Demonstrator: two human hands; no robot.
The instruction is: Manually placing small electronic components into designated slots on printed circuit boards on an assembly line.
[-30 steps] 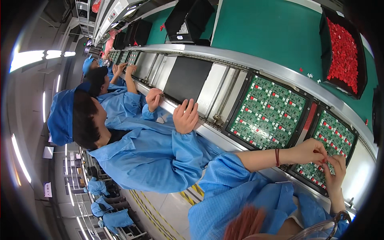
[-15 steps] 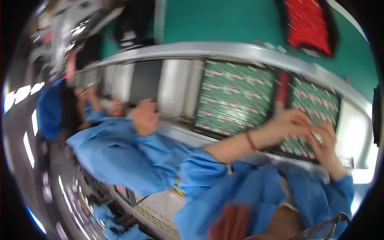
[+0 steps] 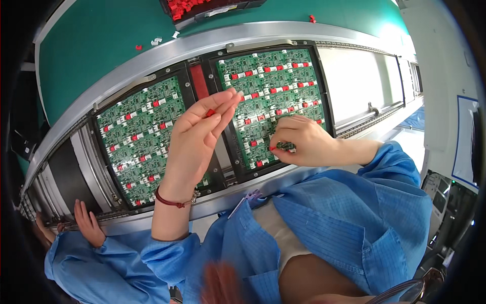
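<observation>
My left hand [image 3: 195, 134] is raised over the divider between two framed panels, palm turned up and fingers bent together. A small red plastic connector [image 3: 210, 113] lies between its thumb and fingers. Lower over the right-hand green circuit board panel [image 3: 253, 66], my right hand [image 3: 306, 142] has thumb and forefinger pinched together. A bit of red, seemingly another connector [image 3: 273, 148], shows at those tips. Rows of red and white connectors cover this panel, and the left-hand circuit board panel [image 3: 164, 91] carries similar rows.
Beyond the metal rail [image 3: 202, 50], a black bin [image 3: 223, 12] of red connectors stands on the green table [image 3: 116, 40]. Loose red and white pieces [image 3: 157, 41] lie nearby. At lower left, a co-worker's hand [image 3: 88, 223] rests by the conveyor's near edge.
The view has swung to the right and sharpened. My hands, earlier together over the right-hand panel, are now apart, with the left raised and the right low over that panel.
</observation>
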